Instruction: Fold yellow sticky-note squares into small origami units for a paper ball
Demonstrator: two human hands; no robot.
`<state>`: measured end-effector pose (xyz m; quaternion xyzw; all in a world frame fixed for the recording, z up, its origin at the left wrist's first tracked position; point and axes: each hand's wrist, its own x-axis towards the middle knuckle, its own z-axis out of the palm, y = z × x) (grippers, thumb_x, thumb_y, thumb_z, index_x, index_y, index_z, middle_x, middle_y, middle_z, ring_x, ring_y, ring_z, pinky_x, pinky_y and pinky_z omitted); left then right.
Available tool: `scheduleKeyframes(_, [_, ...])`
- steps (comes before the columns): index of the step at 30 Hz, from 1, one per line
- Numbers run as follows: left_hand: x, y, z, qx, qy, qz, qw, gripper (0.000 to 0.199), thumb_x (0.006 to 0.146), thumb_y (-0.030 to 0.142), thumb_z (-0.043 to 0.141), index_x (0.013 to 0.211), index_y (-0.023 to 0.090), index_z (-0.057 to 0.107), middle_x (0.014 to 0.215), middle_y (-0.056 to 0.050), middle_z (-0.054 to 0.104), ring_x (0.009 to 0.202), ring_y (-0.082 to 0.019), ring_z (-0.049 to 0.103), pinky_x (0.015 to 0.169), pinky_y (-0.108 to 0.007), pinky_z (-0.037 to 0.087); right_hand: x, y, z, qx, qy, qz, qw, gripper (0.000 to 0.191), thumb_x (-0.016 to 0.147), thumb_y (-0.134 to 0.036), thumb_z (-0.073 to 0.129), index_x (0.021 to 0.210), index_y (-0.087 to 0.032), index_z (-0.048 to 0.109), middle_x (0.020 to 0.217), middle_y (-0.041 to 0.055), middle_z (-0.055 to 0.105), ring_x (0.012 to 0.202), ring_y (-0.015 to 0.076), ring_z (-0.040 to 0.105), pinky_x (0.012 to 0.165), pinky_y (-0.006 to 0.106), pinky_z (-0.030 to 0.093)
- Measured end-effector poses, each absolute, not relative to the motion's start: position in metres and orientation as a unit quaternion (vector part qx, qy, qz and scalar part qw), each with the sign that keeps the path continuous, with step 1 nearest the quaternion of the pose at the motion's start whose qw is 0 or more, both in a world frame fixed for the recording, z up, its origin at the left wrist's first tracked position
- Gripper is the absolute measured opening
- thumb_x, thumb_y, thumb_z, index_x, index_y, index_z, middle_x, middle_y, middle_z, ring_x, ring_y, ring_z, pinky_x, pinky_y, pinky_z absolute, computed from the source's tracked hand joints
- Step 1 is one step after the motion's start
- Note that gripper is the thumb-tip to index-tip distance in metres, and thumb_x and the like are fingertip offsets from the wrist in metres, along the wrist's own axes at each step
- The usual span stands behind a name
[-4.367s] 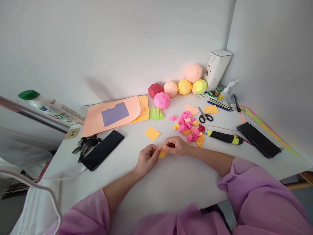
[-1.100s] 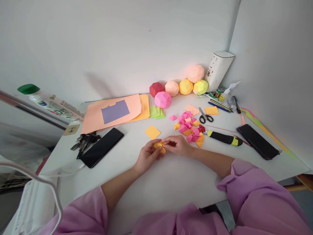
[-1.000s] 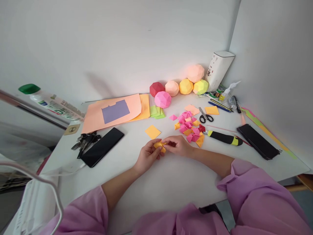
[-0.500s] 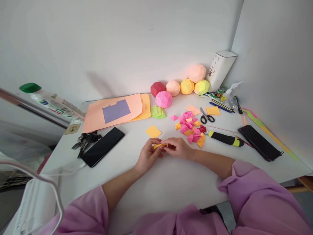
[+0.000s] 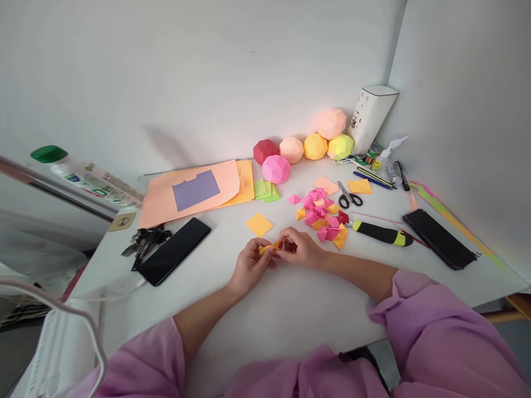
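Observation:
A small folded piece of orange paper (image 5: 269, 248) is held between my two hands above the white table. My left hand (image 5: 252, 262) pinches its left end, thumb on top. At the other end, the fingers and thumb of my right hand (image 5: 299, 249) are closed on it, covering part of the paper. Just beyond my hands lies a flat orange paper square (image 5: 259, 224). To the right of it is a heap of folded pink, orange and red paper pieces (image 5: 321, 213). Black-handled scissors (image 5: 348, 197) rest beside the heap.
Several faceted paper balls (image 5: 276, 169) stand along the wall. Green paper squares (image 5: 266, 190) lie near peach sheets (image 5: 153, 199). A phone (image 5: 174, 251) and keys (image 5: 145, 241) are at left; a cutter (image 5: 379, 232) and black case (image 5: 438, 239) at right. Glue bottle (image 5: 379, 160) stands behind.
My right fingers have lifted and shifted slightly at the right end of the orange paper, which is tilted a little differently. The whole view has moved slightly; both hands keep hold.

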<state>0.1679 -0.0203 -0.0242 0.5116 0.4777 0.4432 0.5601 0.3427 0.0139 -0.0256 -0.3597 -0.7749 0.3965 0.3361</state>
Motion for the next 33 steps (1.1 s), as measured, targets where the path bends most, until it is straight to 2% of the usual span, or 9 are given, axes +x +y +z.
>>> scheduleKeyframes(3, [0.1670,-0.0200,-0.0234,0.533,0.471,0.435,0.553,0.028,0.081,0.043,0.060,0.092,0.018,0.053,0.081,-0.001,0.064,0.058,-0.010,0.062,0.058,-0.026,0.053,0.3427,0.0145,-0.0251,-0.336,-0.791,0.374,0.349,0.011,0.081,-0.027,0.059,0.086,-0.018,0.055,0.071,-0.0008,0.059,0.053,0.0079,0.049,0.050,0.020,0.042])
scheduleKeyframes(6, [0.1658,-0.0198,-0.0217,0.568,0.459,0.419,0.539,0.027,0.084,0.042,0.057,0.094,0.017,0.058,0.085,-0.002,0.065,0.059,-0.011,0.062,0.059,-0.027,0.055,0.3422,0.0160,-0.0275,-0.306,-0.801,0.352,0.375,0.008,0.081,-0.023,0.059,0.086,-0.017,0.058,0.079,0.0025,0.061,0.053,0.0071,0.049,0.051,0.021,0.043])
scheduleKeyframes(15, [0.1659,-0.0213,-0.0264,0.625,0.447,0.454,0.451,0.021,0.086,0.033,0.055,0.098,0.020,0.066,0.094,-0.005,0.058,0.058,-0.010,0.063,0.054,-0.027,0.058,0.3405,0.0162,-0.0279,-0.287,-0.797,0.315,0.428,0.005,0.081,-0.017,0.055,0.080,-0.016,0.061,0.077,0.0043,0.063,0.053,0.0079,0.050,0.049,0.021,0.044])
scheduleKeyframes(22, [0.1651,-0.0236,-0.0291,0.653,0.432,0.467,0.411,0.021,0.088,0.025,0.052,0.105,0.023,0.065,0.095,-0.003,0.053,0.062,-0.010,0.065,0.057,-0.029,0.060,0.3410,0.0151,-0.0206,-0.304,-0.793,0.322,0.418,0.005,0.077,-0.012,0.054,0.075,-0.017,0.055,0.077,0.0022,0.057,0.053,0.0075,0.047,0.049,0.020,0.042])
scheduleKeyframes(29, [0.1662,-0.0236,-0.0254,0.657,0.445,0.450,0.410,0.023,0.088,0.028,0.051,0.105,0.023,0.066,0.092,-0.003,0.055,0.061,-0.010,0.064,0.059,-0.028,0.059,0.3423,0.0147,-0.0222,-0.296,-0.811,0.304,0.403,0.001,0.081,-0.018,0.054,0.082,-0.018,0.054,0.082,0.0032,0.058,0.050,0.0069,0.043,0.049,0.022,0.041])
scheduleKeyframes(33, [0.1659,-0.0239,-0.0231,0.667,0.448,0.436,0.404,0.024,0.089,0.029,0.050,0.104,0.022,0.067,0.091,-0.004,0.056,0.064,-0.011,0.063,0.061,-0.028,0.058,0.3429,0.0143,-0.0216,-0.289,-0.822,0.290,0.395,0.005,0.084,-0.019,0.052,0.082,-0.018,0.056,0.081,0.0042,0.058,0.055,0.0093,0.047,0.053,0.023,0.043])
